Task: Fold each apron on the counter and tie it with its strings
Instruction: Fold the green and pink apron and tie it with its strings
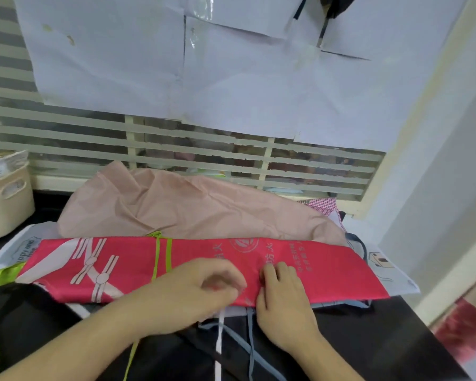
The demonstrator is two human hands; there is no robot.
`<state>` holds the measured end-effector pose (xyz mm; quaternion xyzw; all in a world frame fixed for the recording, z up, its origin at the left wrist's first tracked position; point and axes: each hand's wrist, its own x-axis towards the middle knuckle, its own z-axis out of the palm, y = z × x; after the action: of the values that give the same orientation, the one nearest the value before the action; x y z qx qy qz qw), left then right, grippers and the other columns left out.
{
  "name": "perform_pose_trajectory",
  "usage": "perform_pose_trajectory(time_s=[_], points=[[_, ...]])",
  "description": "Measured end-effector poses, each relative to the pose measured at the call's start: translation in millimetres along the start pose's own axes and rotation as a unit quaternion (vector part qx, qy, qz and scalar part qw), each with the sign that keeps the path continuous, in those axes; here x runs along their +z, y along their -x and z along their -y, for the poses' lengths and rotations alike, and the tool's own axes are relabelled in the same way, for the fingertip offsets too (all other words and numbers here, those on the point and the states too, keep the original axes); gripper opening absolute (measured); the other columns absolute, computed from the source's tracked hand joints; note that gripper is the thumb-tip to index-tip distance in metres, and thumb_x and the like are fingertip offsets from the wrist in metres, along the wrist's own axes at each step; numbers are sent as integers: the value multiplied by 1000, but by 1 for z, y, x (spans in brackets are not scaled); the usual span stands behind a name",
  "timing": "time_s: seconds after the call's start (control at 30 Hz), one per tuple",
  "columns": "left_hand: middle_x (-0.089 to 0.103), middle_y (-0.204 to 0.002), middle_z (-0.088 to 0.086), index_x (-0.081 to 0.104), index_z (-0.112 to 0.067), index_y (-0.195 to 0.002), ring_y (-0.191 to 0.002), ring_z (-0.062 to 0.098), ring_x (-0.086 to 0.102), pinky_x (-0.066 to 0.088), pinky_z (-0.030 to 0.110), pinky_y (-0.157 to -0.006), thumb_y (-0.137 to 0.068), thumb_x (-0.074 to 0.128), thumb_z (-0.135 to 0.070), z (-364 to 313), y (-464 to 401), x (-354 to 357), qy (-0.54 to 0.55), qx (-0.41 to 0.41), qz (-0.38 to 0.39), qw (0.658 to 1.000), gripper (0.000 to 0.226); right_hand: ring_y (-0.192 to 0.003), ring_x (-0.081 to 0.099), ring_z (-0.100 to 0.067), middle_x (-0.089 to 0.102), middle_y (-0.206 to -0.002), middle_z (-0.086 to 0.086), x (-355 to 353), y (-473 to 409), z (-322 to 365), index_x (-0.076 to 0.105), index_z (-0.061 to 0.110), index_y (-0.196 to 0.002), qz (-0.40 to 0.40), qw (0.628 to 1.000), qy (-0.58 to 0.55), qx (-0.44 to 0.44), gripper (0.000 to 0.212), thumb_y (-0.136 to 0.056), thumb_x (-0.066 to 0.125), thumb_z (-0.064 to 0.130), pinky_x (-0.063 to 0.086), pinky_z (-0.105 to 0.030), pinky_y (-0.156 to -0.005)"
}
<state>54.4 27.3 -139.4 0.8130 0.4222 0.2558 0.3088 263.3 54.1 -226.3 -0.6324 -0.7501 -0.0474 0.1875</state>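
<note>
The red apron lies folded into a long flat band across the middle of the surface, parallel to its near edge, with a lime-green string already wound twice around it left of centre. By my reading, the folding of this one is done and the tying is under way but unfinished: a loose green end trails off the near edge under the left forearm, and no finished knot shows. The left hand rests on the band near its middle with fingers curled; whether they pinch the string I cannot tell, as the hand is blurred. The right hand lies just beside it, fingers bent with the tips pressing the cloth down, holding nothing. Still to do, it seems: a crumpled pink apron heaped toward the far edge, a checked one peeking out at the far right corner, and pale printed cloth under the red band. Blue and white strings cross the dark near edge. A cream basket stands at the far left corner. Behind is a slatted window covered partly by taped paper sheets, with a pale wall on the right.
</note>
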Motion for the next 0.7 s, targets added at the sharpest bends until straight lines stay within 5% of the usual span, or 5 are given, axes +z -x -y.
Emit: perform_pose_trajectory(time_s=[0.17,0.33,0.5,0.6,0.7], points=[[-9,-173,-19,-1,-57,-160,-161,18,-10,-7,45,-129,-71,-28,-87,69,-22,26,-347,-119,39,930,98,-157,12,-21,13,-172,8,-11,2,-10,18,43,-163,104,994,-26,-20,56,-108,23,50,12,-40,-128],[-20,-168,-23,-7,-63,-155,-160,18,-17,-11,46,-129,-55,-31,-97,85,-21,28,-356,-129,39,925,109,-160,5,-17,9,-173,6,-26,12,-63,19,32,-166,109,990,-49,70,63,-108,34,53,1,-31,-129],[-25,-168,-22,-12,-66,-151,-158,17,-22,-12,46,-129,-53,-31,-97,79,-24,32,-363,-145,32,920,104,-121,50,-37,56,-129,-17,-69,13,-123,51,6,-126,-30,941,26,336,48,-97,53,43,42,-45,-102],[-24,-168,-22,-11,-67,-150,-158,15,-22,-12,45,-129,-53,-32,-97,79,-23,33,-372,-137,25,918,104,-108,59,-34,62,-110,-8,-97,9,-151,54,10,-106,41,902,-43,428,35,-90,55,40,47,-40,-87],[-24,-168,-22,-13,-66,-151,-158,14,-22,-11,45,-130,-52,-33,-96,75,-24,33,-381,-142,33,913,106,-61,57,-22,58,-62,1,-105,4,-165,52,12,-70,73,877,-168,444,20,-78,63,27,43,-27,-57]])
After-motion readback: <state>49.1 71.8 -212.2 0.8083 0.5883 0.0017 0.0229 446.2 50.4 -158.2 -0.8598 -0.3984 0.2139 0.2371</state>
